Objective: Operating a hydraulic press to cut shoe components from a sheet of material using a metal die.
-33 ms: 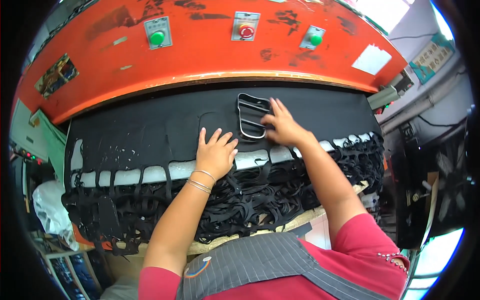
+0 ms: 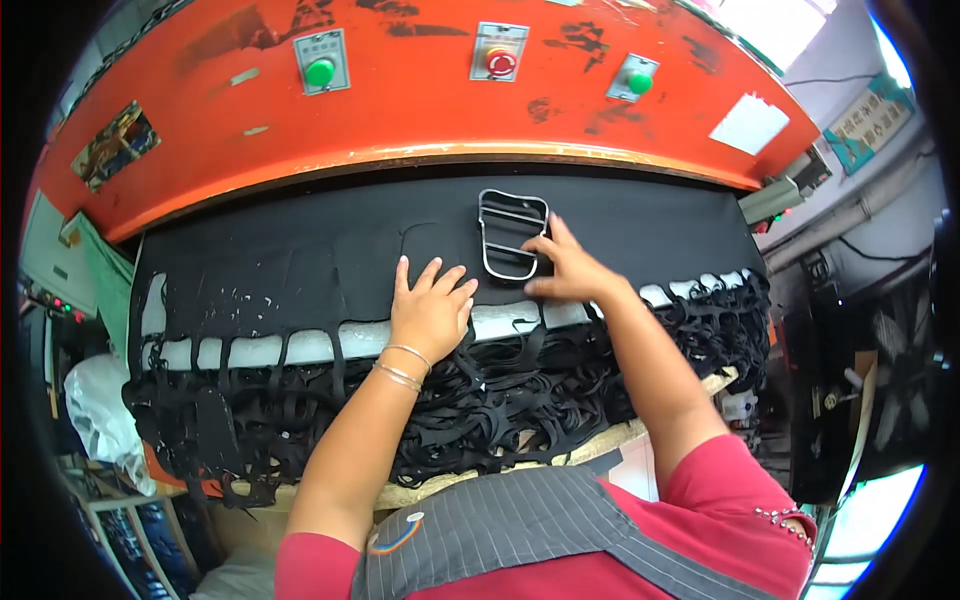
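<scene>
A shoe-sole-shaped metal cutting die [image 2: 514, 217], an open outline with crossbars, rests on a black sheet [image 2: 645, 210]. My right hand [image 2: 575, 268] is at the die's right side, its fingers apart. One fingertip reaches over the die's lower right edge, and the thumb lies by its near end; whether they press on the metal I cannot tell. To the left of the die, my left hand [image 2: 430, 308] lies flat on the sheet near its front edge, fingers spread, holding nothing. Cut outlines show faintly in the sheet above and left of it.
An orange machine beam [image 2: 420, 100] spans the back, with green buttons and a red button [image 2: 501, 64]. Tangled black offcut strips [image 2: 500, 400] hang along the front over a pale board edge. White plastic [image 2: 103, 410] lies at left.
My right hand has drawn slightly back toward me, showing more of the die's right edge. The die and my left hand appear to stay in place; the view has shifted slightly.
</scene>
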A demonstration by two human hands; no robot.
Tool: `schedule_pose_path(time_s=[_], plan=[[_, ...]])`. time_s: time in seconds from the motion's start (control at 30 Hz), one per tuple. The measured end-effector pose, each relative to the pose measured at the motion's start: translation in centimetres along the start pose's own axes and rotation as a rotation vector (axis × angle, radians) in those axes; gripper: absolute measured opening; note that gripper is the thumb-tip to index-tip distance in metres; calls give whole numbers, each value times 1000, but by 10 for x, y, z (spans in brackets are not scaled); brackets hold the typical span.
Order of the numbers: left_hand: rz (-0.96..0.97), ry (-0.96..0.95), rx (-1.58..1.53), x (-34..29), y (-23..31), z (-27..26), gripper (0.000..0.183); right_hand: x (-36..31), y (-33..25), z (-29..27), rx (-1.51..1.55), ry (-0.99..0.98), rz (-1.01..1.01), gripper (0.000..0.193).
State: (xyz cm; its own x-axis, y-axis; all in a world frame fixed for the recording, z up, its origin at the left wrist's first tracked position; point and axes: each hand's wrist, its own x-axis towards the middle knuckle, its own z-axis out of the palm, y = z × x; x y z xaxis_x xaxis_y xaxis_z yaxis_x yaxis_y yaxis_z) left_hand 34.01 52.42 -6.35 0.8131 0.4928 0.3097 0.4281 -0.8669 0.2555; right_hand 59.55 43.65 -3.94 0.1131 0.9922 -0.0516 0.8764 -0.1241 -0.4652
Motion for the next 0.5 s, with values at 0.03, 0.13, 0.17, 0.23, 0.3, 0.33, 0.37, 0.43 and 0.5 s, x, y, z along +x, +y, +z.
schedule_pose_path(time_s=[0.03,0.13,0.17,0.23,0.3,0.33,0.37,0.43,0.5], plan=[[-13,2,-4,-2,3,3,29,-8,-1,9,-13,36,12,68],[-80,15,11,-7,12,7,31,-9,-4,32,-38,193,17,83],[-142,39,-24,-5,18,10,31,-6,-1,30,-32,224,-24,83],[-212,58,-66,-6,25,16,34,-1,2,31,-12,291,-135,78],[-224,44,-77,-5,24,15,35,2,2,28,-16,245,-178,77],[-230,37,-89,-6,25,14,36,2,2,26,-27,204,-221,76],[-227,35,-94,-5,24,13,37,2,1,27,-30,223,-237,74],[-227,39,-95,-5,23,15,37,3,0,26,-29,215,-247,72],[-226,44,-97,-4,24,16,37,2,-1,24,-29,207,-255,71]])
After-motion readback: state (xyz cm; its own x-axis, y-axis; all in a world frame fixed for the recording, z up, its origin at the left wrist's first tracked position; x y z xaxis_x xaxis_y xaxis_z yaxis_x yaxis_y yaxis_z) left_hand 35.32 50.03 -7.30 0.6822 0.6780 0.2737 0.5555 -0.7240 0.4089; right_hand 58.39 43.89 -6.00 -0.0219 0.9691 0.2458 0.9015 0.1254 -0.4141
